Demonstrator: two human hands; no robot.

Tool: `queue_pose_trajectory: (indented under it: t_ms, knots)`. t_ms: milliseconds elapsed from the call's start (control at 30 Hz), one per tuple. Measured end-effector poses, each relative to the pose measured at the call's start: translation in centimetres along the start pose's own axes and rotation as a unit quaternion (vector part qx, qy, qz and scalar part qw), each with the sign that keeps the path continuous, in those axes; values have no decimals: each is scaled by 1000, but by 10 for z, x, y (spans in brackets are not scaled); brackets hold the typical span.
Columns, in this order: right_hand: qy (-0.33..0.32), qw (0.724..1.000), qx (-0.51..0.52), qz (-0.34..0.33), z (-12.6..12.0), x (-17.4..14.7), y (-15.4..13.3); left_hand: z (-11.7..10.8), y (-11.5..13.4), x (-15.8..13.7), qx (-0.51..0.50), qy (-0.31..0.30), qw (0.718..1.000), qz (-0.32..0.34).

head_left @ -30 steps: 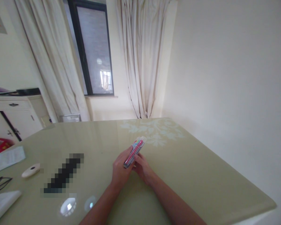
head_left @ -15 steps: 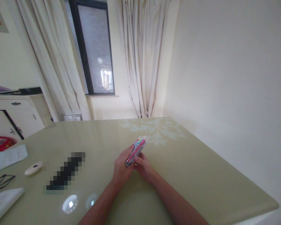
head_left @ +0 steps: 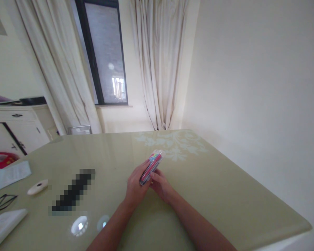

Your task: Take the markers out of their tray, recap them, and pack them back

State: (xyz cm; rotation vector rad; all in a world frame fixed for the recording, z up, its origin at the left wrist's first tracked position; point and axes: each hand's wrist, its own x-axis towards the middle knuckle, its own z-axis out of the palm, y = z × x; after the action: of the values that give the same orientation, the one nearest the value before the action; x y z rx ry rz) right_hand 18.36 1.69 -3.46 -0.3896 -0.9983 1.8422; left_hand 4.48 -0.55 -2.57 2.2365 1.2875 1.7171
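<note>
Just below centre frame, the left hand (head_left: 136,183) curls around a clear pack (head_left: 152,168) with red inside; the half-curled right hand (head_left: 161,185) meets its lower edge, its grip unclear. Smooth plastic could slip onto the table (head_left: 211,188) if the left loosened.

Pale curtains (head_left: 161,66) flank a dark-framed window (head_left: 104,45).

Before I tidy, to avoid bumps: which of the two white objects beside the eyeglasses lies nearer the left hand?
The small white oval object with a dark spot lies nearer the left hand; the larger flat white slab sits farther left.
</note>
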Motion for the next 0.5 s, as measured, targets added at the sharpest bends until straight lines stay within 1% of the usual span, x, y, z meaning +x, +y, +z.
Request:
queue_pose_trajectory:
  t_ms: [100, 233, 367, 500]
  knots:
    - [-7, 1000, -7, 3, 1, -1, -1, -1, -1, 0, 25, 15, 999, 33]
    - [1, 1000, -2, -4, 1, 0, 0, -2, -2, 0, 50, 25, 996, 69]
    - [18, 1000, 22, 6, -2, 2, 3, -1, -4, 0, 62, 21, 994, 82]
    - [16, 1000, 24, 8, -4, 1, 4, 0, -5, 0, 57, 17, 995, 83]
